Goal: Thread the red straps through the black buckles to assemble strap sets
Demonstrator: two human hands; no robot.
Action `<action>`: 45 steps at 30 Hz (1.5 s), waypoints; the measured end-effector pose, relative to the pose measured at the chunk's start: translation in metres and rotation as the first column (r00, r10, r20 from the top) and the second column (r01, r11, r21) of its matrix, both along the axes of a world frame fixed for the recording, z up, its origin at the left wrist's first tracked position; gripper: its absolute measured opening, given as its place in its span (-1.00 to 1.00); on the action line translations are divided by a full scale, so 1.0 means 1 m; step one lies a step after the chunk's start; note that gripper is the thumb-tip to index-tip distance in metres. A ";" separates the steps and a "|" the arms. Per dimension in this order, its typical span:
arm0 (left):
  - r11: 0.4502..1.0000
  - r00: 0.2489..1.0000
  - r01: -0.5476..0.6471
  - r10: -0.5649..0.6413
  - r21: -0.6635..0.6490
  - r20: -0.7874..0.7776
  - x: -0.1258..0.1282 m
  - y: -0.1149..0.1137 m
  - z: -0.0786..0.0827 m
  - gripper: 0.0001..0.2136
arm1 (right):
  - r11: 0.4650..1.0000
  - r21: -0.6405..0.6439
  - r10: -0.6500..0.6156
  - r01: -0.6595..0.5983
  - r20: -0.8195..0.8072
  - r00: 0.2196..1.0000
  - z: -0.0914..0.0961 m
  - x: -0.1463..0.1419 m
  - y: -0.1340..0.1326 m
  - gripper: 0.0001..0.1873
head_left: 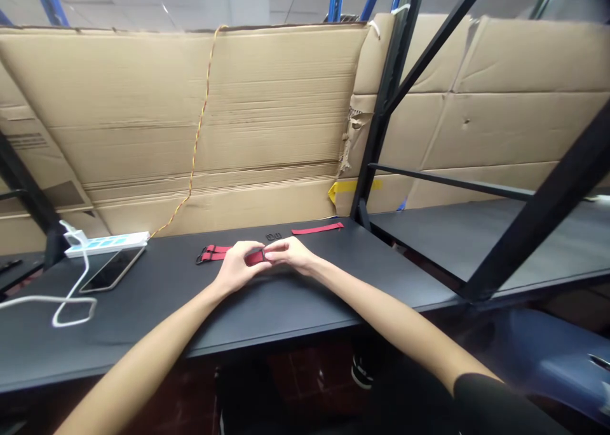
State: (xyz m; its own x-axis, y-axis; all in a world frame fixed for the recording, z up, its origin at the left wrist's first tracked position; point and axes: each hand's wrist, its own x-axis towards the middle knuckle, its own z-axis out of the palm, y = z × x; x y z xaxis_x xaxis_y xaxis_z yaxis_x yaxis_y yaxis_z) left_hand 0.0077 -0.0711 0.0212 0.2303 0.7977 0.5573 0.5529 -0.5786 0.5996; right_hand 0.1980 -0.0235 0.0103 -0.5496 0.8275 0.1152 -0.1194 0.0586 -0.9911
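Both my hands meet over a red strap (215, 253) lying on the black table (295, 295). My left hand (238, 267) is curled, fingers closed on the strap's near end. My right hand (293, 254) pinches the same end from the right; a small dark piece seems to sit between the fingertips. The strap's far left end carries black metal rings (200, 258). A second, loose red strap (317, 228) lies farther back to the right, and small black buckles (273, 236) sit just behind my hands.
A phone (112, 270) lies at the left beside a white power strip (107, 244) with a white cable (71, 295) looped toward the front. Cardboard sheets (267, 124) wall off the back. Black frame posts (381, 117) rise at the right, over a lower shelf.
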 end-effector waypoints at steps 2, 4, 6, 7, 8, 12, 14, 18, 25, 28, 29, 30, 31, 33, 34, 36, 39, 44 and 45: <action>1.000 0.997 0.007 -0.004 0.030 -0.083 0.000 -0.001 0.001 -0.68 | 1.000 0.002 0.000 0.000 0.003 1.000 0.000 0.000 0.001 -0.60; 0.999 0.991 0.007 -0.001 0.047 -0.132 -0.001 -0.001 0.002 -0.71 | 1.000 0.012 -0.009 0.009 0.009 1.000 0.000 -0.001 0.002 -0.65; 0.997 0.982 0.006 0.008 0.074 -0.188 -0.004 0.002 0.004 -0.72 | 0.998 0.025 -0.056 0.056 0.013 0.998 0.000 -0.002 0.003 -0.71; 0.996 0.976 0.001 0.018 0.086 -0.219 -0.007 0.004 0.005 -0.72 | 0.996 0.029 -0.089 0.089 0.013 0.996 0.000 -0.002 0.004 -0.75; 0.995 0.968 -0.010 0.033 0.095 -0.247 -0.011 0.006 0.005 -0.73 | 0.991 0.032 -0.128 0.127 0.014 0.992 -0.001 -0.002 0.006 -0.80; 0.993 0.949 -0.046 0.076 0.105 -0.307 -0.026 0.015 0.009 -0.75 | 0.965 0.072 -0.257 0.253 0.048 0.965 -0.002 0.002 0.015 -0.92; 0.994 0.944 -0.041 0.072 0.103 -0.322 -0.031 0.017 0.010 -0.74 | 0.955 0.113 -0.282 0.273 0.077 0.956 -0.002 0.004 0.018 -0.93; 0.996 0.948 -0.008 0.037 0.091 -0.317 -0.032 0.017 0.011 -0.75 | 0.957 0.153 -0.266 0.247 0.113 0.957 -0.002 0.005 0.021 -0.93; 0.996 0.960 0.032 -0.009 0.079 -0.278 -0.024 0.012 0.009 -0.72 | 0.974 0.075 -0.222 0.214 0.112 0.969 -0.003 0.008 0.016 -0.95; 0.994 0.967 0.026 0.002 0.104 -0.256 -0.022 0.011 0.008 -0.72 | 0.975 0.067 -0.218 0.212 0.102 0.971 -0.004 0.009 0.017 -0.95; 0.994 0.968 0.027 0.001 0.110 -0.250 -0.021 0.011 0.008 -0.72 | 0.976 0.064 -0.215 0.209 0.093 0.972 -0.005 0.009 0.018 -0.96; 0.993 0.970 0.029 0.000 0.115 -0.245 -0.021 0.011 0.008 -0.72 | 0.977 0.059 -0.208 0.204 0.082 0.975 -0.006 0.009 0.019 -0.95; 0.992 0.970 0.031 -0.001 0.120 -0.241 -0.021 0.011 0.008 -0.72 | 0.979 0.056 -0.201 0.197 0.073 0.977 -0.007 0.008 0.020 -0.94; 0.991 0.971 0.032 0.000 0.130 -0.238 -0.021 0.011 0.007 -0.73 | 0.982 0.068 -0.182 0.178 0.061 0.981 -0.010 0.008 0.021 -0.90; 0.991 0.971 0.033 0.000 0.133 -0.239 -0.021 0.011 0.007 -0.73 | 0.983 0.081 -0.170 0.165 0.061 0.984 -0.012 0.007 0.021 -0.87; 0.990 0.971 0.033 0.000 0.135 -0.240 -0.021 0.011 0.006 -0.72 | 0.985 0.107 -0.142 0.134 0.069 0.987 -0.014 0.007 0.022 -0.79; 0.992 0.968 0.023 0.010 0.128 -0.251 -0.022 0.012 0.004 -0.70 | 0.986 0.134 -0.111 0.099 0.081 0.991 -0.015 0.008 0.022 -0.72; 0.995 0.935 0.032 0.003 0.092 -0.354 -0.024 0.014 0.003 -0.73 | 0.971 0.216 -0.136 0.101 0.157 0.978 -0.011 0.012 0.027 -0.73; 0.996 0.926 0.037 -0.004 0.081 -0.377 -0.025 0.014 0.004 -0.73 | 0.966 0.237 -0.146 0.100 0.184 0.972 -0.011 0.012 0.028 -0.74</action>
